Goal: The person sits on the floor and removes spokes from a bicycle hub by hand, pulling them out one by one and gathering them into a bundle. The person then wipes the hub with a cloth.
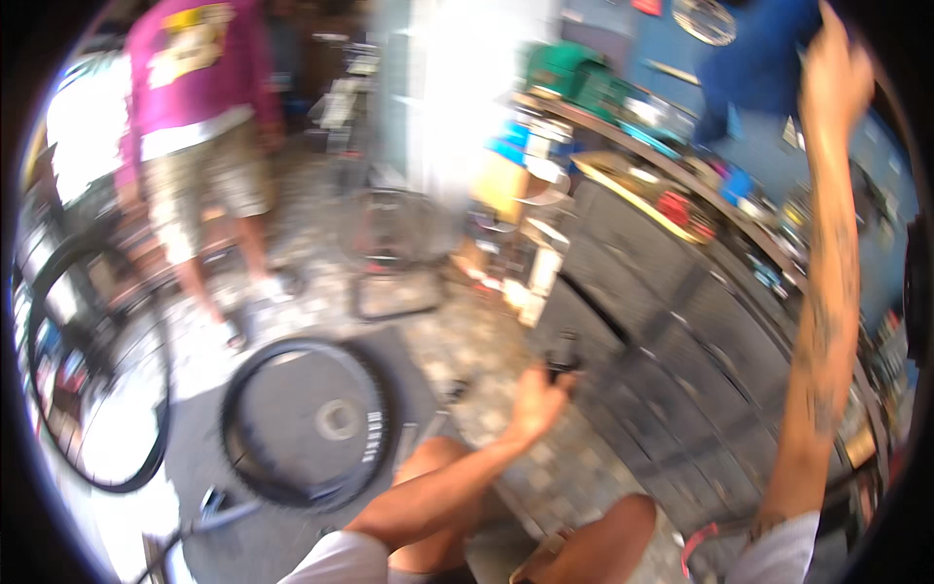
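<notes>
Left hand holds a small dark part, grip pinched on it, beside the black cabinet. Right hand is raised high above the desk; its grip cannot be told through blur. A tyre lies on the floor.

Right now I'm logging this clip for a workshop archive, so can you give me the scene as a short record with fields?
setting: cluttered bicycle workshop, picture motion-blurred
left hand: low, gripping a small dark part; what it is cannot be told
right hand: raised high toward the blue wall; grip unclear
floor: bicycle wheel lying flat on a grey mat
right side: dark drawer cabinet under a crowded bench
other person: standing at upper left, pink shirt, light shorts
</notes>
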{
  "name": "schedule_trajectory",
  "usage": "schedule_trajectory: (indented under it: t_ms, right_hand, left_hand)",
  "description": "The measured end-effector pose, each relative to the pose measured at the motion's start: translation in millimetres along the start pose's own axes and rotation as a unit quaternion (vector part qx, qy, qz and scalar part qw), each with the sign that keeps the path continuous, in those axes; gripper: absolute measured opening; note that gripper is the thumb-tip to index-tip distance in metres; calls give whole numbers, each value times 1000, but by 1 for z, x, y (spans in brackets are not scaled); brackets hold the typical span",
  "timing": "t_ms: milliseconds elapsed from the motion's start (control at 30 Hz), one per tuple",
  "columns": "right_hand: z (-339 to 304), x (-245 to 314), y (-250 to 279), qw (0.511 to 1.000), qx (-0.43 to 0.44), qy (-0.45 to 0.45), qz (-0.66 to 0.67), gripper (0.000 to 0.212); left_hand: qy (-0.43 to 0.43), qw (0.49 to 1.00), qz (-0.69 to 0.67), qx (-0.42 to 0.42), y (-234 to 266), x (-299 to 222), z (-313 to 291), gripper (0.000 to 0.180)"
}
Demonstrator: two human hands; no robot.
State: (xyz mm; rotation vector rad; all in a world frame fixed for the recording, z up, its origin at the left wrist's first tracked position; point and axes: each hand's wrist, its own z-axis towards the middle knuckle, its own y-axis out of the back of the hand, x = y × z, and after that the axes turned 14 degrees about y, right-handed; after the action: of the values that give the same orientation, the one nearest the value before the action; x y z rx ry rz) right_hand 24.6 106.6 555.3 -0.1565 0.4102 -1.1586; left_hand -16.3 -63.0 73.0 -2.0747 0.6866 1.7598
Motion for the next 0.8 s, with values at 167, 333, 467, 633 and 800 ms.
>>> schedule_trajectory:
  t_ms: [167,333,467,633,800]
  right_hand:
    - [-216,144,70,897,280,-337,58,80]
    - [-378,215,110,681,-10,-684,262,65]
    - [-424,222,117,495,-40,-766,408,50]
    - [-435,226,94,534,-30,-734,419,37]
    - [-426,245,73,527,-5,-693,492,37]
  left_hand:
    - [-89,977,-184,-61,49,5,-45,40]
    - [-102,986,-68,-116,108,-9,-115,38]
    - [-144,972,151,-111,137,-56,-166,43]
    - [-323,844,389,-180,146,-120,-183,52]
    - [-305,830,422,-202,154,-147,-168,46]
